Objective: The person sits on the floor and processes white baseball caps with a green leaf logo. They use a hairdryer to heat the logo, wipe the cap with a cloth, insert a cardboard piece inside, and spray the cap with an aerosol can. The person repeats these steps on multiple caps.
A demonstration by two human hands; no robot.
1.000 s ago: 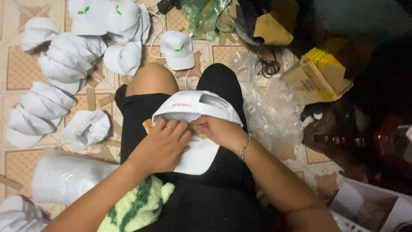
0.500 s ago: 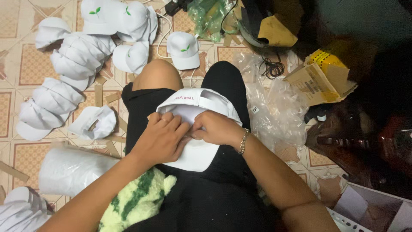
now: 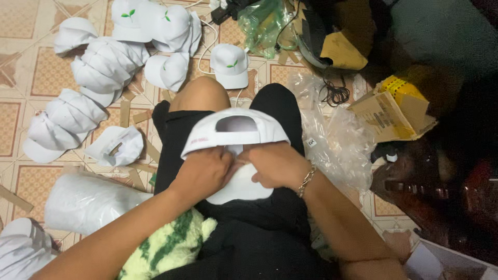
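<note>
A white cap (image 3: 236,132) lies upside down on my lap, its back opening facing away and its brim (image 3: 241,189) toward my body. My left hand (image 3: 205,171) and my right hand (image 3: 275,166) meet at the middle of the cap, fingers pinched on its inner edge. A bracelet sits on my right wrist. What the fingertips hold inside the cap is hidden.
Stacks of white caps (image 3: 96,70) lie on the tiled floor at the left, one loose cap (image 3: 230,65) beyond my knee. A plastic-wrapped white bundle (image 3: 88,199) lies near my left arm. Crumpled clear plastic (image 3: 332,140), a cardboard box (image 3: 389,111) and dark clutter fill the right.
The cap's back edge has been lifted and turned, so its rear opening now shows. Both hands stay pressed together on it.
</note>
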